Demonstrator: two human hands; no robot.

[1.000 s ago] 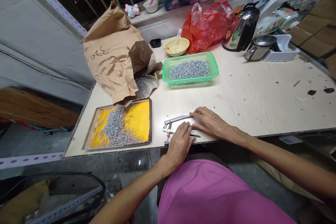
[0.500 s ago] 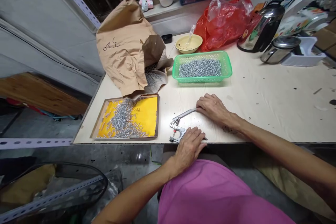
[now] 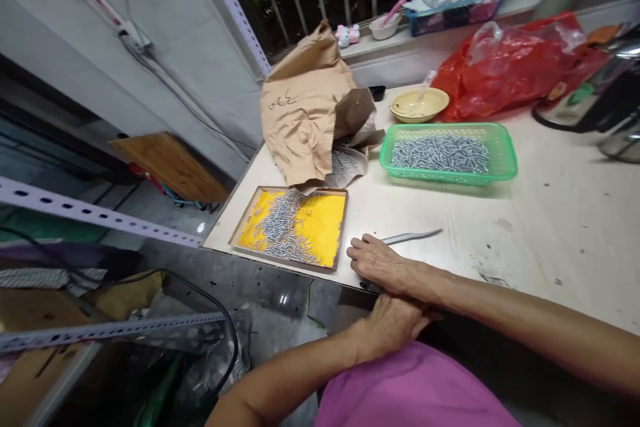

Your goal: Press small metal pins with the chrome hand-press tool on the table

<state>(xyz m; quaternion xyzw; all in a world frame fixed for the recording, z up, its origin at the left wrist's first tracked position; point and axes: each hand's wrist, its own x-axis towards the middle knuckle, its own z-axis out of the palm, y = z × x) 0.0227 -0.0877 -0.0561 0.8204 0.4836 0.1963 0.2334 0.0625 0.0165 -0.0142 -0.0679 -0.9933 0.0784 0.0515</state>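
Evidently, the item under inspection is a pair of metal pliers, at the table's [image 3: 565, 233] front edge near the cardboard tray [image 3: 343, 230]. One slim handle [image 3: 413, 236] shows, reaching past the knuckles; the head is mostly covered. The right hand [image 3: 377, 263] lies over that head, fingers bent down upon it; whether they close around it cannot be determined. The left hand [image 3: 395, 321] sits below, partly under the right wrist at the edge; its finger state and any hold cannot be told.

Handling, in my judgement: rigid, modest in weight, probably heavier at the head, not fragile. The bare handle looks smooth and could slip under damp fingers. Sound grip points are the broad middle of the handle, for leverage, or the body behind the head, for steadying; fingertips should stay out of the working end. Being so near the edge, it could tip off if pushed outward.
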